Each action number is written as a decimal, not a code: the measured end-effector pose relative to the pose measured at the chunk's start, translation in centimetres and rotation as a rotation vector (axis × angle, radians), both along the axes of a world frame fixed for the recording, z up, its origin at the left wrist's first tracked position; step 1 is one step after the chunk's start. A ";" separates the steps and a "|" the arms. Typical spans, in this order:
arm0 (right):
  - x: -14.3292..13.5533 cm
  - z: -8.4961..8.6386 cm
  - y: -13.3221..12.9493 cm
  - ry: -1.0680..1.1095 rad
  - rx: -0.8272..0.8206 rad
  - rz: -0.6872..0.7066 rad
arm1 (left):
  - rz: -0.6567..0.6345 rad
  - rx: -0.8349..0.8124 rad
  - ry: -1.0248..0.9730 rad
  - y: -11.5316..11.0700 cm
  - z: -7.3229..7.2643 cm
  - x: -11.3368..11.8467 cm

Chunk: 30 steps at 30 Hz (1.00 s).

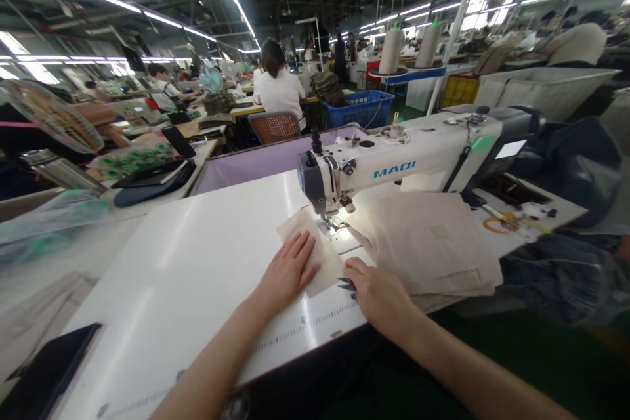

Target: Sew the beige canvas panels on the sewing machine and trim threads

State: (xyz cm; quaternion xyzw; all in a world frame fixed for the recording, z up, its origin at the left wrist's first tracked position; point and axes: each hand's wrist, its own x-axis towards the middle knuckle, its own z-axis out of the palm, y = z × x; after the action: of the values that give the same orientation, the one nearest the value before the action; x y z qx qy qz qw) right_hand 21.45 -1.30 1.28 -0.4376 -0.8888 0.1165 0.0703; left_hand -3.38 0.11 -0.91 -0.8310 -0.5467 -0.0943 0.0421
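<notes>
My left hand (293, 266) lies flat with fingers spread on a small beige fabric piece (327, 262), left of the needle area of a white sewing machine (408, 157). At the lower right corner of that piece, my right hand (374, 289) is closed around small dark snips (347, 284), whose blades point left. The fabric corner touches or nearly touches its fingertips. Larger beige fabric (433, 243) lies in folds under the machine arm, to the right of the needle.
Orange-handled scissors (501, 223) lie at the table's right end. A dark phone or tablet (54, 367) is at the lower left. Behind the machine are a blue basket (357, 108), thread cones (391, 51) and a seated person (279, 82) in white.
</notes>
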 end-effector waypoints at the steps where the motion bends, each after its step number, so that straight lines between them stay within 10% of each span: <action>1: 0.0 -0.2 0.0 -0.005 0.008 0.003 | 0.020 0.019 0.006 -0.4 0.2 0.1; 11: -0.3 -4.9 -0.4 0.057 0.302 0.068 | -0.088 0.102 0.162 -5.9 1.6 2.7; 18: 0.3 -5.1 0.3 0.530 0.062 0.027 | -0.003 0.098 0.212 2.1 2.1 -4.2; 21: 1.0 -3.5 0.0 0.605 0.053 0.017 | 0.460 0.098 0.156 6.3 3.6 -5.5; 23: 2.1 -2.1 0.0 0.603 0.089 -0.039 | 0.540 0.114 0.134 7.8 4.8 -4.8; 30: 9.2 -0.1 0.7 0.358 0.196 -0.288 | 0.145 0.408 -0.362 1.1 11.2 0.1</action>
State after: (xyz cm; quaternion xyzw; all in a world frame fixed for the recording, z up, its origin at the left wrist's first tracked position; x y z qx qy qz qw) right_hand 30.62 -0.63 1.14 -0.5232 -0.7978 0.0942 0.2844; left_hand -3.32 1.21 10.28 -0.7336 -0.5732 -0.3459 0.1170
